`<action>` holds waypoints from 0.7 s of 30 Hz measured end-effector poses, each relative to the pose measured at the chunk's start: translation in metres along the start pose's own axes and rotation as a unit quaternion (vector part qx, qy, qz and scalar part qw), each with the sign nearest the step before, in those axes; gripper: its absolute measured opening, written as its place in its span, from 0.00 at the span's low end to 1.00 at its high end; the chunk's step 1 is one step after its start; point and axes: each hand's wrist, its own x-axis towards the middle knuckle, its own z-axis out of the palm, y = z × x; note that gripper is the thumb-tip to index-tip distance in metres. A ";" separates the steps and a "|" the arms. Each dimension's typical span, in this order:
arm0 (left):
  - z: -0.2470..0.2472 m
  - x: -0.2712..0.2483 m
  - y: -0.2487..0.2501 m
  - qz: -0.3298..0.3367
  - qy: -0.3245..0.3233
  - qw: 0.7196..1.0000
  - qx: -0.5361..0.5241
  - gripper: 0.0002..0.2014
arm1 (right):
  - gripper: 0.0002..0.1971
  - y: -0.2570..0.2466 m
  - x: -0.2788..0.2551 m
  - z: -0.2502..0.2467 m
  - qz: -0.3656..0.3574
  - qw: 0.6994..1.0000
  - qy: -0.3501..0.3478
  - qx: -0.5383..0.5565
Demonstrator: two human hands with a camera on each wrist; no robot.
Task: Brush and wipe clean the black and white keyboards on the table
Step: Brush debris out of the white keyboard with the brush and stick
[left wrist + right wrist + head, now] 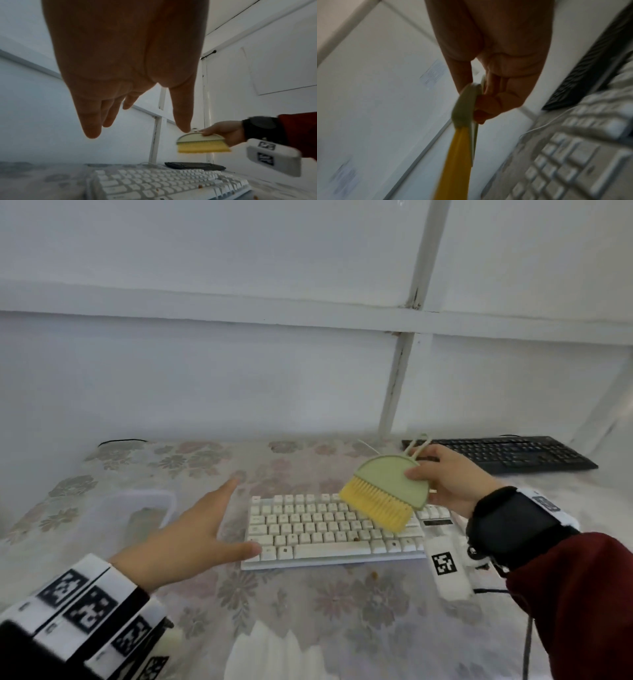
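A white keyboard (335, 529) lies at the middle of the table with brown crumbs among its lower keys. A black keyboard (503, 454) lies at the back right. My right hand (445, 477) pinches the green body of a small brush (387, 491) with yellow bristles, held in the air over the white keyboard's right part. In the right wrist view the brush (464, 121) hangs edge-on under my fingers. My left hand (202, 529) hovers flat with straight fingers by the white keyboard's left end, holding nothing; from the left wrist its fingers (91, 121) hang above the white keyboard (163, 184).
The table carries a floral cloth (308, 611). A clear plastic tub (137, 508) stands to the left of the white keyboard. A brown crumb (374, 575) lies on the cloth in front of it. A white wall with frame bars rises right behind the table.
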 end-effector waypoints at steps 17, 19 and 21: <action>0.053 0.088 0.004 -0.165 -0.027 0.986 0.008 0.83 | 0.04 0.038 0.025 -0.200 0.109 0.987 0.111 0.041; 0.052 0.090 0.001 -0.176 -0.027 0.984 0.024 0.87 | 0.05 0.044 0.028 -0.198 0.121 0.986 0.104 0.049; 0.050 0.093 -0.002 -0.190 -0.036 0.980 0.052 0.88 | 0.06 0.046 0.028 -0.192 0.132 0.985 0.093 0.061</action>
